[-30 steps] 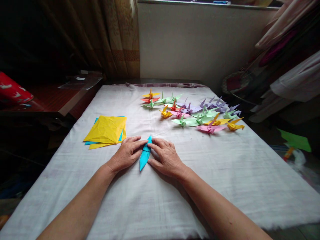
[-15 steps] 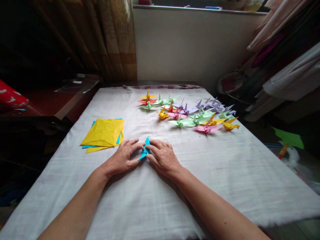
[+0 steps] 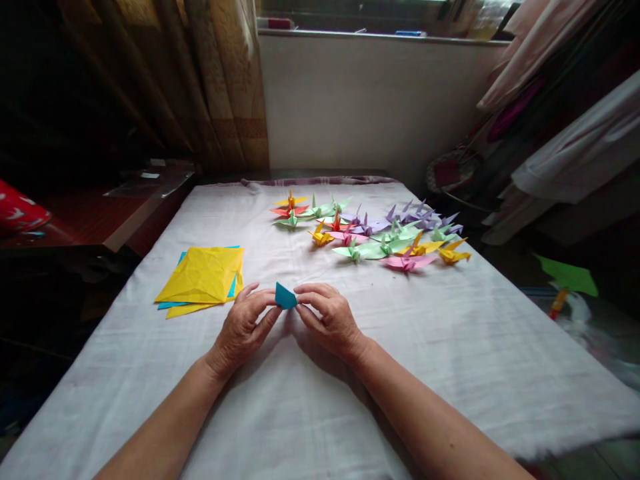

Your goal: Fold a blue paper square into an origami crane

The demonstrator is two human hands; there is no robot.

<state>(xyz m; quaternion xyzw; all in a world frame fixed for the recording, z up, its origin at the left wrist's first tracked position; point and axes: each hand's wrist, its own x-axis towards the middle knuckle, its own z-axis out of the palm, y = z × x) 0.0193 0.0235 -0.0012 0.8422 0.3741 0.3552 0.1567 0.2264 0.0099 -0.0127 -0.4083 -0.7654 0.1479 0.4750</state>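
A small folded piece of blue paper (image 3: 285,297) is held up between my two hands, just above the white cloth (image 3: 280,413). My left hand (image 3: 246,323) pinches its left side between thumb and fingers. On the opposite side, the fingertips and thumb of my right hand (image 3: 327,316) grip its right corner. Left of my hands lies a loose stack of yellow and blue paper sheets (image 3: 203,275), creased on top. Beyond my right hand stand several folded paper cranes (image 3: 395,232) in purple, green, pink, red and yellow.
A dark wooden table (image 3: 90,223) with a clear plastic bag (image 3: 153,180) and a red patterned object (image 3: 20,208) adjoins the left side. Hanging clothes (image 3: 575,147) and a green pinwheel-like piece (image 3: 567,275) are at the right. A curtain (image 3: 220,80) hangs behind.
The blue paper has been lifted off the cloth and turned, so a flat, broad face now shows instead of a narrow pointed shape. Both hands have risen with it. The view has tilted slightly.
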